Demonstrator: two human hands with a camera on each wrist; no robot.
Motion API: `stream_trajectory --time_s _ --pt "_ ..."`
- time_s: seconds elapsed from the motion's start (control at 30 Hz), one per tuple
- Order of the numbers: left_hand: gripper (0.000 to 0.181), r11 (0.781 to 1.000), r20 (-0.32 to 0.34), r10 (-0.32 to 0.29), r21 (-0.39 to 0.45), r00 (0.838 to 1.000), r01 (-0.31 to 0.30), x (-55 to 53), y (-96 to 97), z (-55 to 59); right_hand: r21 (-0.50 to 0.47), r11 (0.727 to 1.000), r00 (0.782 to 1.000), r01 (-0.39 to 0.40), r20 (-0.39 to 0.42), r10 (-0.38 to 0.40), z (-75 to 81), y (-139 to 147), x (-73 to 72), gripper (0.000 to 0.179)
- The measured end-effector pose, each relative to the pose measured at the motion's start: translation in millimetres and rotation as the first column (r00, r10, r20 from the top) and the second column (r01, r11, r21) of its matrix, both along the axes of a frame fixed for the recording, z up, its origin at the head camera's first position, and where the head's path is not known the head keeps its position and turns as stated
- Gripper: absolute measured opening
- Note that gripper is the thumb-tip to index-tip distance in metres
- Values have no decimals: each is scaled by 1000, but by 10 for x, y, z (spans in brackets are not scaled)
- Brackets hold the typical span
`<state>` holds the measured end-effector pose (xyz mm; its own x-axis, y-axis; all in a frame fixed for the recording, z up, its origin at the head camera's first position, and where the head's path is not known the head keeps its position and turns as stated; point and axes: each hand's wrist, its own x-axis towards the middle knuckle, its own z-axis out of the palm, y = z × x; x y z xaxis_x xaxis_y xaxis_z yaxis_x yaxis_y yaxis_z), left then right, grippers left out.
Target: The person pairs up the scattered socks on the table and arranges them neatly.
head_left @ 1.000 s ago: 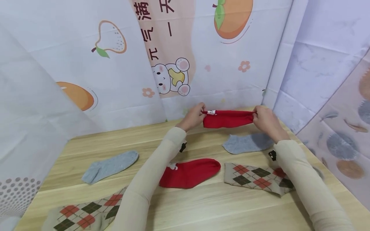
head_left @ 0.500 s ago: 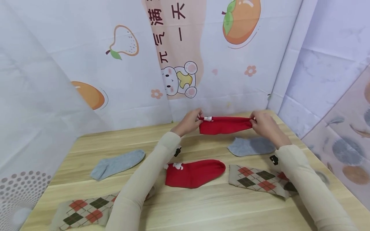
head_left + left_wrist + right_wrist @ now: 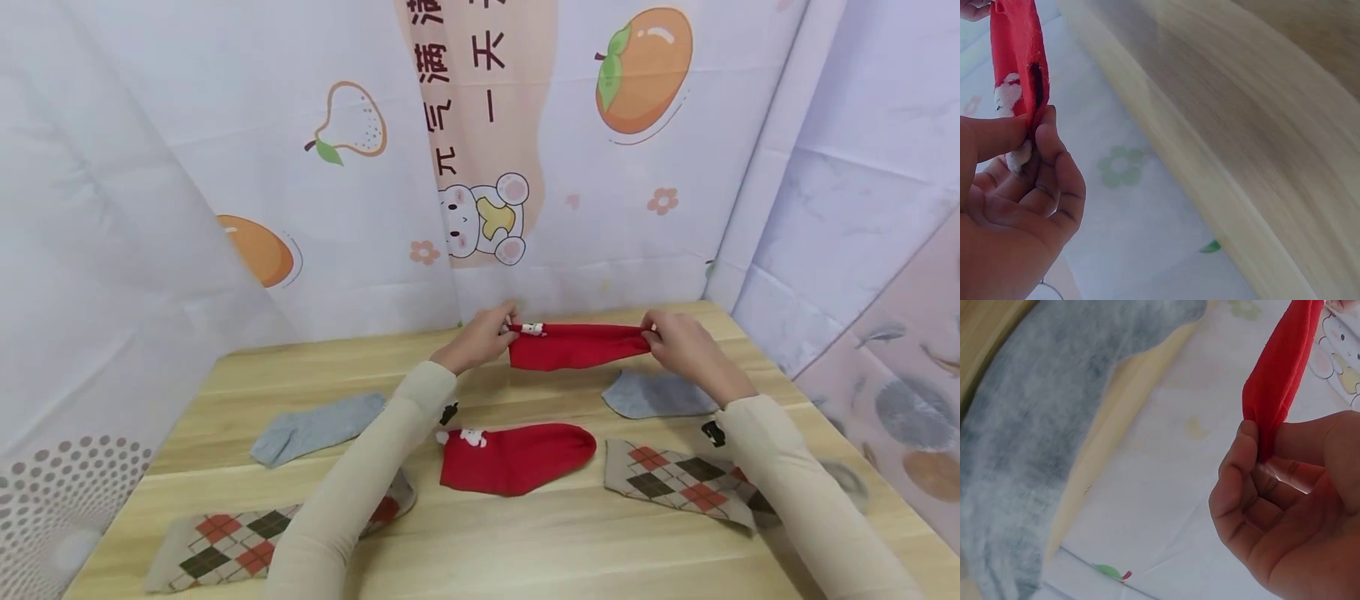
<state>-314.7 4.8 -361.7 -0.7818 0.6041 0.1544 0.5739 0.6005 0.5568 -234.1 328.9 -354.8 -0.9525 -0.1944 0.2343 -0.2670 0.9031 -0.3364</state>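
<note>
A red sock (image 3: 573,348) with a small white figure near its cuff is stretched sideways between both hands near the back of the table. My left hand (image 3: 480,337) pinches its cuff end between thumb and fingers; the left wrist view shows the white fluffy patch (image 3: 1009,95) right by the fingertips. At the other end, my right hand (image 3: 684,350) pinches the toe, where the fabric bunches to a point in the right wrist view. A second red sock (image 3: 517,458) with the same white figure lies flat nearer the front.
Two grey ankle socks lie on the table (image 3: 480,550), one at left (image 3: 318,427) and one below the right hand (image 3: 656,395). Argyle socks lie at front left (image 3: 232,546) and right (image 3: 675,479), partly under the sleeves. A printed white curtain (image 3: 360,208) hangs behind.
The head view has tilted up and turned left, so everything sits lower and further right in it. Both hands keep hold of the stretched red sock, now a little lower toward the table.
</note>
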Motion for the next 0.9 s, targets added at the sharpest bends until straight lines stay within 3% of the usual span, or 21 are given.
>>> stream_trajectory --time_s 0.27,0.4,0.63,0.9 --pt "13 1000 50 -10 14 999 10 156 -214 28 30 997 998 -64 -13 64 9 -135 66 8" --pt "12 1000 30 -13 21 999 13 218 -319 34 36 995 995 -94 -33 95 17 -211 90 8" --pt "11 1000 52 -3 7 999 3 269 -423 -19 49 992 993 -117 -18 118 4 -292 128 9" --pt "13 1000 55 8 11 998 -9 305 -550 33 49 990 991 -134 -16 135 34 -381 135 8"
